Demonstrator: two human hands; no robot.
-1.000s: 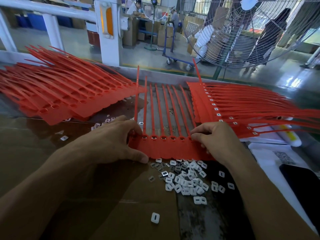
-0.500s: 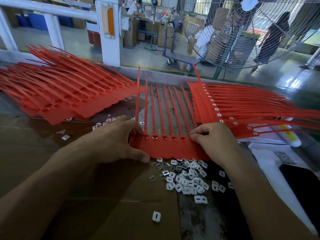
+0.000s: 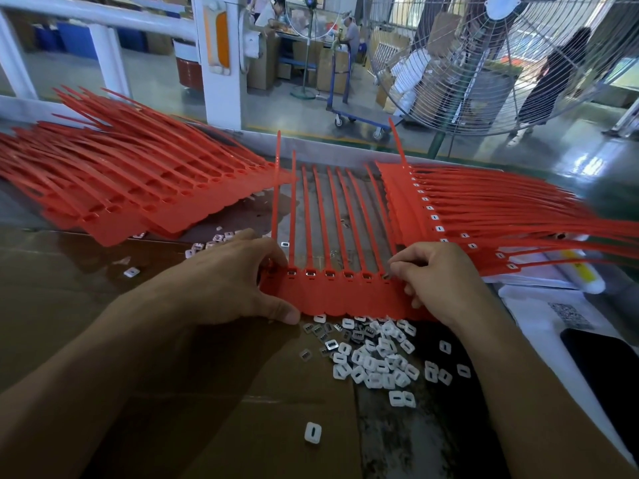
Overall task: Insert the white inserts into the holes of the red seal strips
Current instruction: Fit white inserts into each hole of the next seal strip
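Observation:
A joined row of red seal strips lies flat in the middle, tails pointing away from me. Several of its holes hold inserts. My left hand grips the row's left end, thumb at the front edge and fingers curled on top. My right hand has its curled thumb and forefinger pinched together at the rightmost hole, on a white insert that they mostly hide. A loose heap of white inserts lies just in front of the row, and a single insert lies nearer to me.
A big stack of red strips fans out at the left, and another stack with inserts fitted at the right. White paper and a dark phone lie at the right edge. A large fan stands beyond the table.
Both hands stay at the ends of the row. My right fingertips have edged slightly left at the rightmost hole; nothing else has moved noticeably.

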